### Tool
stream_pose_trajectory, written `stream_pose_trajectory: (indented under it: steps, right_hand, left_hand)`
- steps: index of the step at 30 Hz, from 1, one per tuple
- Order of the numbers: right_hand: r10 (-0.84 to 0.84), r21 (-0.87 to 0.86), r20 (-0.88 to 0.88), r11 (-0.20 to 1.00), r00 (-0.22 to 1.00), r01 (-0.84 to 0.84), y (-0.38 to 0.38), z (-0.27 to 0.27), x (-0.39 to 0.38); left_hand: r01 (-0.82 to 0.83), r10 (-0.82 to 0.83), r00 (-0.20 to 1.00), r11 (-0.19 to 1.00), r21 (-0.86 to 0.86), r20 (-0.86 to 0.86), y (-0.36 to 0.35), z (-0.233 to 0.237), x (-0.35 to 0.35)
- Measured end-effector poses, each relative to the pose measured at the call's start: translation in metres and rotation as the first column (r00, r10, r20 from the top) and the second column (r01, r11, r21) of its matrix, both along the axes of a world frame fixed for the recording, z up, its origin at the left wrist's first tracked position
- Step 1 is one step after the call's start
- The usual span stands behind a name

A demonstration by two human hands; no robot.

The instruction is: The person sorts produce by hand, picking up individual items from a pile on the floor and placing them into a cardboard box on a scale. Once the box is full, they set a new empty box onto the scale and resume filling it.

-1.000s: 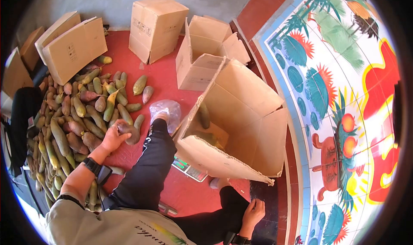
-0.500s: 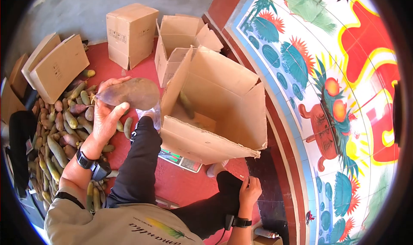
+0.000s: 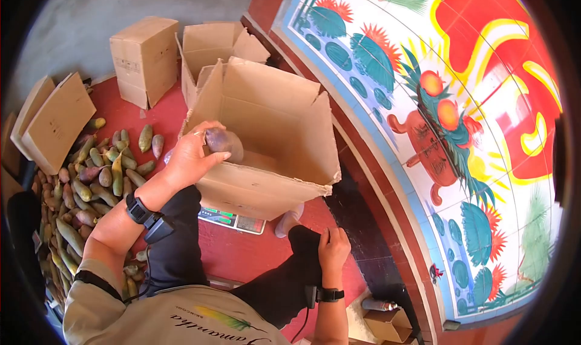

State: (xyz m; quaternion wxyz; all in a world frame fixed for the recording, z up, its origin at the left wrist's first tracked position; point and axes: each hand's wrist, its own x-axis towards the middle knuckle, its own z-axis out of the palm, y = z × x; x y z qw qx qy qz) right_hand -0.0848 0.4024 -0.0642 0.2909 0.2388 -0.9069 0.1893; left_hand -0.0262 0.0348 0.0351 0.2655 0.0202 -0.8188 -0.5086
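Closed around a purplish vegetable (image 3: 225,145), the left hand (image 3: 190,157) holds it over the near left rim of the large open carton (image 3: 266,190), at the centre of the frame; the right hand (image 3: 334,249), low and right of centre, rests by the right knee (image 3: 304,243), fingers curled, and whether they enclose anything I cannot tell; a digital scale (image 3: 249,224) shows below the carton; a heap of greenish and purplish vegetables (image 3: 72,233) covers the left of the frame.

On the shirt (image 3: 175,315) we read "amantha" after a curling capital; the upright carton's (image 3: 145,63) print is illegible.
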Motion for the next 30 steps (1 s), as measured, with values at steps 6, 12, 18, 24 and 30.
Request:
stream_pose_trajectory:
  steps: [6, 12, 18, 24, 30]
  right_hand:
    - [-0.001, -0.001, 0.008, 1.0, 1.0, 0.001, -0.002, 0.005, 0.001]
    - [-0.003, 0.01, 0.017, 1.0, 1.0, 0.003, -0.003, 0.003, 0.001]
    - [0.012, 0.01, 0.029, 1.0, 1.0, -0.013, -0.003, 0.004, 0.0]
    - [-0.013, 0.035, 0.049, 0.999, 0.999, 0.012, -0.003, 0.007, 0.001]
    - [-0.011, 0.059, 0.098, 0.998, 0.995, 0.005, -0.001, 0.005, 0.0]
  left_hand:
    - [-0.15, 0.152, 0.988, 0.953, -0.264, -0.016, -0.001, -0.003, -0.005]
    - [-0.185, 0.132, 0.98, 0.883, -0.432, -0.151, -0.003, -0.011, -0.003]
    - [-0.18, 0.069, 0.976, 0.792, -0.583, -0.208, -0.005, -0.01, 0.009]
    - [-0.302, 0.083, 0.932, 0.717, -0.629, -0.352, -0.021, -0.019, 0.034]
    - [-0.436, 0.323, 0.899, 0.735, -0.519, -0.296, -0.064, -0.058, 0.083]
